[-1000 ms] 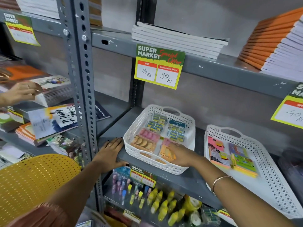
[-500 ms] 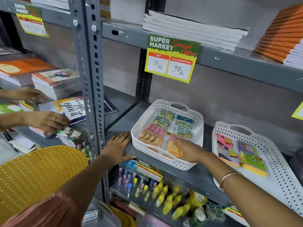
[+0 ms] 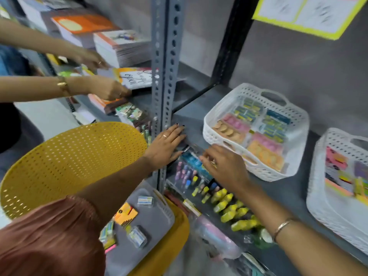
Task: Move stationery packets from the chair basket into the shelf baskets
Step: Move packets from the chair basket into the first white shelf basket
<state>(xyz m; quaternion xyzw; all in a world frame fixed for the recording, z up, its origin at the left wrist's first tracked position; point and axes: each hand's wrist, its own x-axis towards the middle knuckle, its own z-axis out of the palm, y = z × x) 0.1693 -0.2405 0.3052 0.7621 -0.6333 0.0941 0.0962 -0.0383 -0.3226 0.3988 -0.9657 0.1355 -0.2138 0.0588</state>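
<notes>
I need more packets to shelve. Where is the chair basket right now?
In the head view the grey chair basket sits low and centre-left on the yellow chair, below the left hand, left of the lower shelf's yellow bottles.

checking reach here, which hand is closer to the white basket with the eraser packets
Right. The right hand hovers beside the white basket's near-left corner; the left hand rests farther left, by the shelf upright.

Stationery shop: slotted steel shelving (image 3: 165, 62) carrying notebook stacks (image 3: 121, 47), yellow-bordered price card (image 3: 306, 14) hanging, white baskets (image 3: 219, 116) displaying eraser packets (image 3: 264, 154).
</notes>
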